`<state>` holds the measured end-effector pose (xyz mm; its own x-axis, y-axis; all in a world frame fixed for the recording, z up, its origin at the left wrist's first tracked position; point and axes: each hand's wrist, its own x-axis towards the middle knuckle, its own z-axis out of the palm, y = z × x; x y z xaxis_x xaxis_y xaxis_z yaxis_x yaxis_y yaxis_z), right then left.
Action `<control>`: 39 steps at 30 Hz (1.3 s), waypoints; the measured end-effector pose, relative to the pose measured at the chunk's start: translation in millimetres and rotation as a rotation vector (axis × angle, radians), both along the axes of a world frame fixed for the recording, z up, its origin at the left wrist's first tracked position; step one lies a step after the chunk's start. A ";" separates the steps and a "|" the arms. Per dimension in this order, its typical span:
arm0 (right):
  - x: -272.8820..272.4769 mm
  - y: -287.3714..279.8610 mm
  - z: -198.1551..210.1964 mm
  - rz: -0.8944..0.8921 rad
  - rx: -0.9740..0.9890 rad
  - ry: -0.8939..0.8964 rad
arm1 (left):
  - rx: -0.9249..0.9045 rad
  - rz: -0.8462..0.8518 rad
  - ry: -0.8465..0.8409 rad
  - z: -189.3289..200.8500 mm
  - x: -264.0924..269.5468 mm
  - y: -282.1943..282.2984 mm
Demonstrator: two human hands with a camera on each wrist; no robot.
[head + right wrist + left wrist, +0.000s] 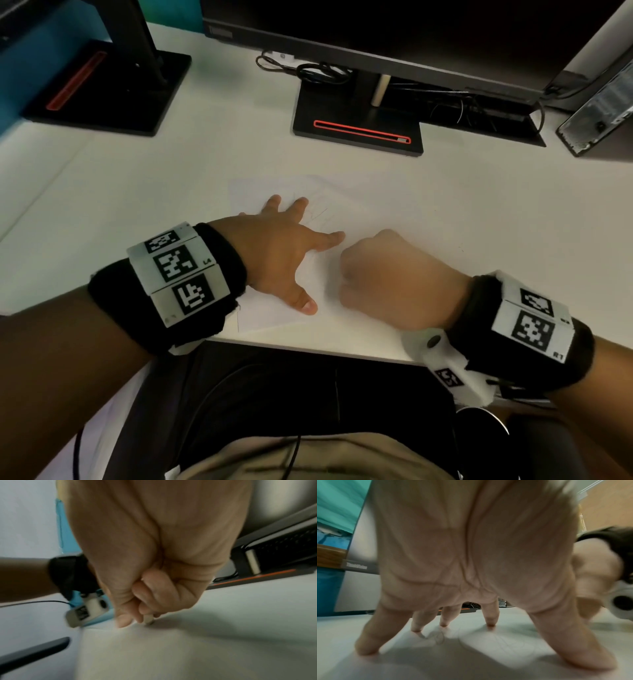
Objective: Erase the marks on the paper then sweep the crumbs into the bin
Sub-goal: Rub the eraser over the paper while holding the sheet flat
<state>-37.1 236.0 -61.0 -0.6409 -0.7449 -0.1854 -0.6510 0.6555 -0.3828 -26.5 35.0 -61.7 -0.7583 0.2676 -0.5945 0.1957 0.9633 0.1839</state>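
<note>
While the left hand [274, 253] lies spread flat on the paper [270, 318], fingers straight and fingertips [490, 623] pressing down, the right hand [390, 274] is curled into a fist beside it, pinching what looks like a small pale eraser [148, 620], though blur makes that hard to confirm. Its tip touches the sheet. The paper sits on the white desk [137, 192] near the front edge, in front of a monitor stand [358, 132], and faint pencil marks [436, 637] remain between the left fingers.

I judge the sheet light, thin and easy to crease or drag, so it wants holding flat close to the rubbed spot, as the spread hand does now, with short strokes running away from that hand. The eraser seems small and soft, best gripped low near its working end.

No bin shows in any view, and I cannot make out crumbs on the sheet.
</note>
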 end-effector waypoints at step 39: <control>-44.3 5.4 6.0 -0.057 0.061 0.025 | 0.013 0.011 -0.004 -0.5 2.6 -1.3</control>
<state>-81.5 241.4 -55.0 -0.6871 -0.6946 -0.2131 -0.6205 0.7136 -0.3252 -23.9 33.8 -62.2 -0.7590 0.2665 -0.5941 0.1839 0.9630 0.1970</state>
